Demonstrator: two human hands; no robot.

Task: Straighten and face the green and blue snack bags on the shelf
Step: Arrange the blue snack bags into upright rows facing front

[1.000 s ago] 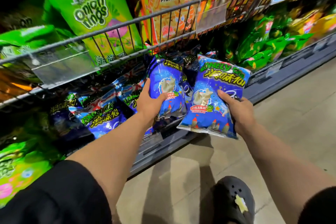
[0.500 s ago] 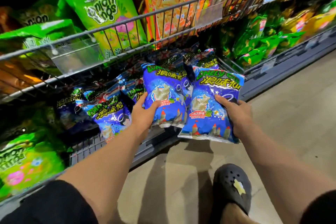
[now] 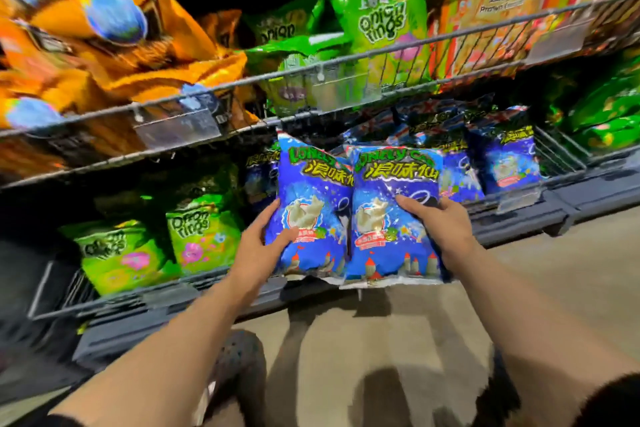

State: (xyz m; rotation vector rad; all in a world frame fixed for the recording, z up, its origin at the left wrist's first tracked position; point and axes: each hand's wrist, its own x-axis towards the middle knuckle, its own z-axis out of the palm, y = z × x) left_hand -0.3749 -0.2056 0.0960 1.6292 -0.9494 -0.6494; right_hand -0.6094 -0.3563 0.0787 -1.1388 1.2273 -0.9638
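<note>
Orange bags, badly blurred, are piled on the upper wire shelf at ten o'clock in the view. Green onion-ring bags are stood upright in the lower shelf basket at eight o'clock, with more green onion-ring bags above seen behind the upper wire rail at twelve o'clock. Near the centre, two blue snack bags are held side by side and upright, faces toward the camera, edges touching, in front of the lower shelf's front edge. The left blue bag is gripped by the left hand, its fingers curled round the bag's left edge and its thumb pressed on the front face. The right blue bag is gripped by the right hand, thumb laid across the front and fingers wrapped behind the right edge, where they are hidden. More blue bags are leaned in a loose row on the lower shelf at two o'clock, just behind the held pair. A prawn-cracker bag is seen on the upper shelf at one o'clock, and dark green bags are lying at three o'clock. A dark shoe is seen on the floor at six o'clock.
</note>
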